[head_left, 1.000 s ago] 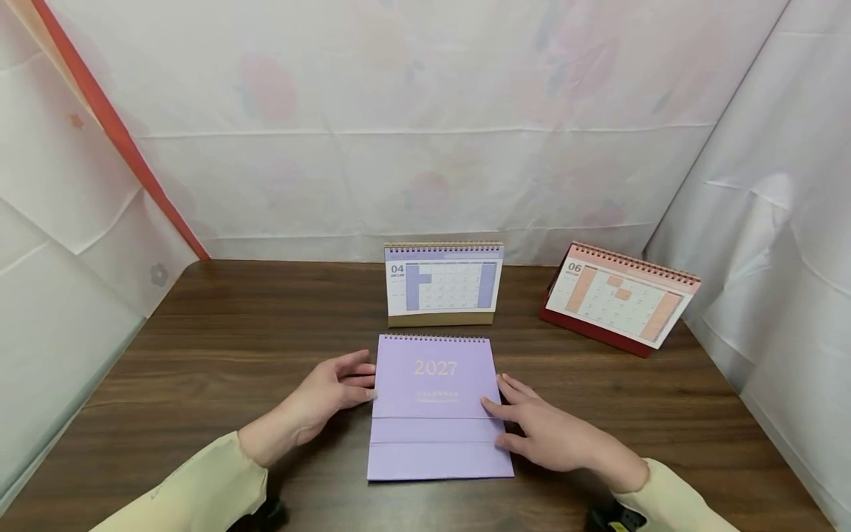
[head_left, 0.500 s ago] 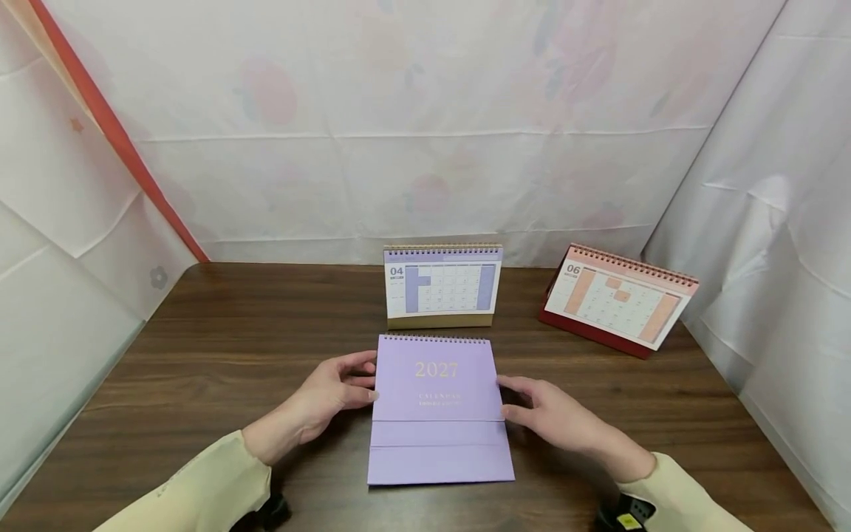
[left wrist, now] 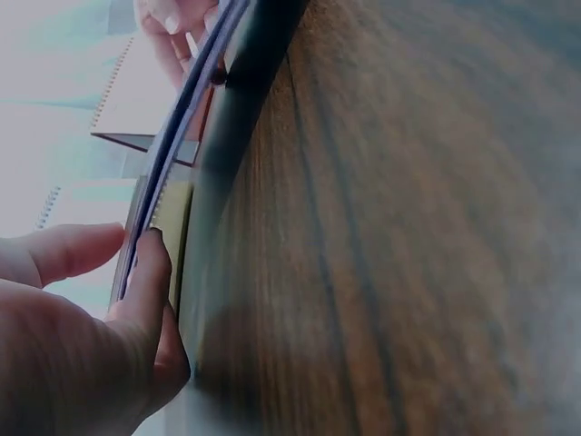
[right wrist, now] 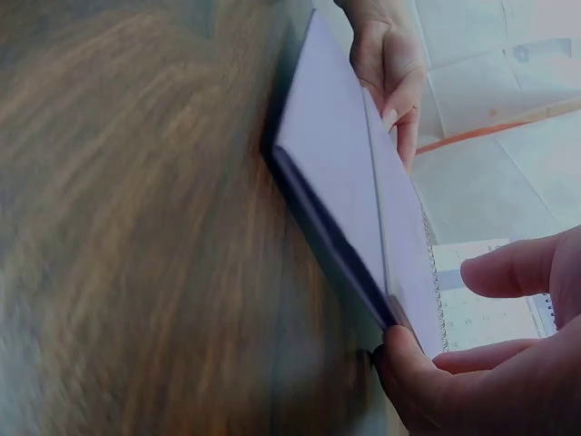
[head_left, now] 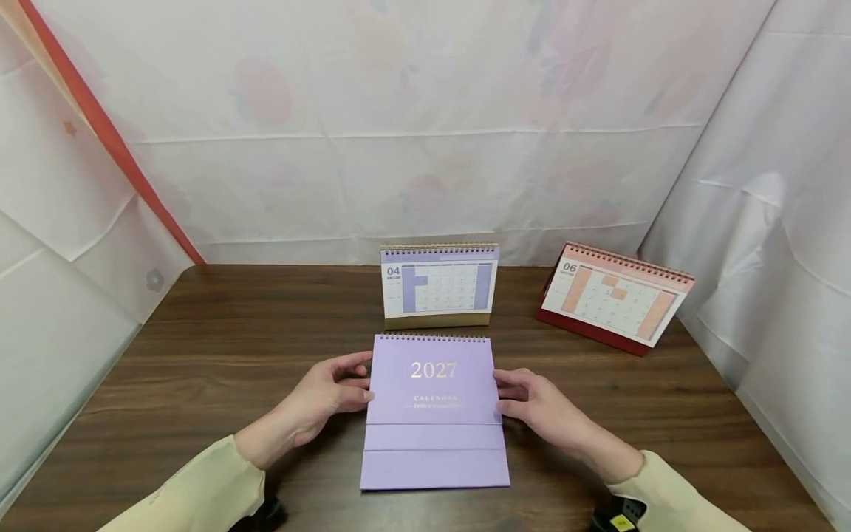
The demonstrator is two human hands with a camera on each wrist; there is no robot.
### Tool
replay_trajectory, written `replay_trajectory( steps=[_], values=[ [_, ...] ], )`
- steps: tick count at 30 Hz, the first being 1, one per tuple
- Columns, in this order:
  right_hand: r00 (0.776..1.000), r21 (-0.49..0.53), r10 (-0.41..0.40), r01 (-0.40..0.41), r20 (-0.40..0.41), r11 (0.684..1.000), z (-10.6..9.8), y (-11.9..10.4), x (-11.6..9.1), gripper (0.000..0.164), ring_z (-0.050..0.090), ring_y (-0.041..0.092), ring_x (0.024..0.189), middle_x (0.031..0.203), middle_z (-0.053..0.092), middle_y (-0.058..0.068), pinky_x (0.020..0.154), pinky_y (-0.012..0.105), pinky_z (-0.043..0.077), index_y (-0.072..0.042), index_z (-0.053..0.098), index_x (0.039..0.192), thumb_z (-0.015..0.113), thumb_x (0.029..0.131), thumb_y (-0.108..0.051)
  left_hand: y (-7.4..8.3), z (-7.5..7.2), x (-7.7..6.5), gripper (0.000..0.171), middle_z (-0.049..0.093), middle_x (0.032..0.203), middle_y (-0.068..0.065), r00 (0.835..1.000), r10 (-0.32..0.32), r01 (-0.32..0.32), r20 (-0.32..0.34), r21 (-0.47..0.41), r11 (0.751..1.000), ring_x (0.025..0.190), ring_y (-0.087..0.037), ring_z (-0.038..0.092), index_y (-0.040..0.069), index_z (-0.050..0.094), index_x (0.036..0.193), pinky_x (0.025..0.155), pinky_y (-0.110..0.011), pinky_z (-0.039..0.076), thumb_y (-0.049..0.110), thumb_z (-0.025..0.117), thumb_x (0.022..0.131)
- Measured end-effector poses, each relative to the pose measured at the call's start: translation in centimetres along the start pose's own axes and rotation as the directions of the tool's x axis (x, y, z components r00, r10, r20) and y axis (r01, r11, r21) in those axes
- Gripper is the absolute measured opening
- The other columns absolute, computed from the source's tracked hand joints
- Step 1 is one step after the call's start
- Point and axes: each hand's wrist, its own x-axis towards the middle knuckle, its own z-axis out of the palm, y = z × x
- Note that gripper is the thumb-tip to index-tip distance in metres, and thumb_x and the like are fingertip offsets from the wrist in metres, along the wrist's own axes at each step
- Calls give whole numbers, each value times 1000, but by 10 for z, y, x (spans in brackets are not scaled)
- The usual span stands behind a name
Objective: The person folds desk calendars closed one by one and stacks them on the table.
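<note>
A lilac 2027 desk calendar (head_left: 435, 436) lies flattened out in front of the person, its spiral binding at the far end. My left hand (head_left: 326, 395) holds its left edge, and the left wrist view shows the thumb above and the fingers below the thin boards (left wrist: 172, 136). On the opposite side my right hand (head_left: 545, 410) has its fingers curled at the right edge. In the right wrist view a fingertip meets the calendar's edge (right wrist: 336, 218) from below, while the thumb stands above it.
Behind the lilac calendar a gold-based desk calendar (head_left: 439, 284) stands upright, open at page 04. A red-based desk calendar (head_left: 614, 295) showing 06 stands angled at the right back. Patterned white cloth (head_left: 425, 125) surrounds the wooden table (head_left: 219, 355).
My right hand has drawn back from the top of the cover to the right edge. The left hand keeps to the left edge. The calendar's near edge has shifted slightly toward the person.
</note>
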Motion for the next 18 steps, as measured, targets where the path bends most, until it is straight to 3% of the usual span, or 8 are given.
replay_trajectory(
  steps=[9,18],
  values=[
    [1000,127,3,-3,5,992,13,-3,4,51,56,33,123,139,46,21,99,37,48,7,47,143,64,96,-5,-3,-14,-11,70,44,131,-22,1000,-7,7,7,8,1000,103,-23,60,-4,43,146,84,-36,56,-10,71,83],
    [998,136,-33,27,48,990,32,-17,12,49,55,34,124,135,48,19,100,38,47,8,49,141,62,96,-5,-1,-38,-22,63,42,139,-26,1000,9,-8,-4,68,998,100,-19,61,-9,40,146,85,-32,55,-5,64,88]
  ],
)
